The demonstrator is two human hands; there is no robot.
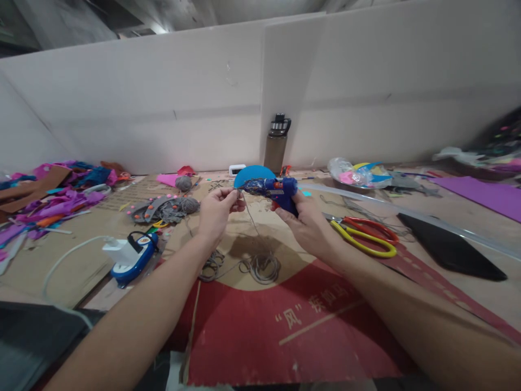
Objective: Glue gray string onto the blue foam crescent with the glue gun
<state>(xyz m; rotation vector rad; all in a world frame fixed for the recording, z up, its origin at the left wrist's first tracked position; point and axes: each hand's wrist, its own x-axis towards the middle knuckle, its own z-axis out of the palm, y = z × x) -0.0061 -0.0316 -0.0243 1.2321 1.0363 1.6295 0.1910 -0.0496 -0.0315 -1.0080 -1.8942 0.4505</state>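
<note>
My right hand (301,220) is wrapped round the handle of a blue hot glue gun (283,190), whose dark, glue-crusted nozzle points left. The nozzle tip meets the fingers of my left hand (220,212), which are pinched on the end of a grey cord (251,217). From that pinch the cord hangs down to loose coils (262,266) on the cardboard (309,336). Behind the gun shows a round blue piece (254,175), partly hidden by it.
Scissors (366,236) with red and yellow handles lie right, near a black flat object (450,244). A blue power strip (134,260) sits left, beyond it grey yarn (163,209) and colourful scraps (61,190). A bottle (277,146) stands at the back wall.
</note>
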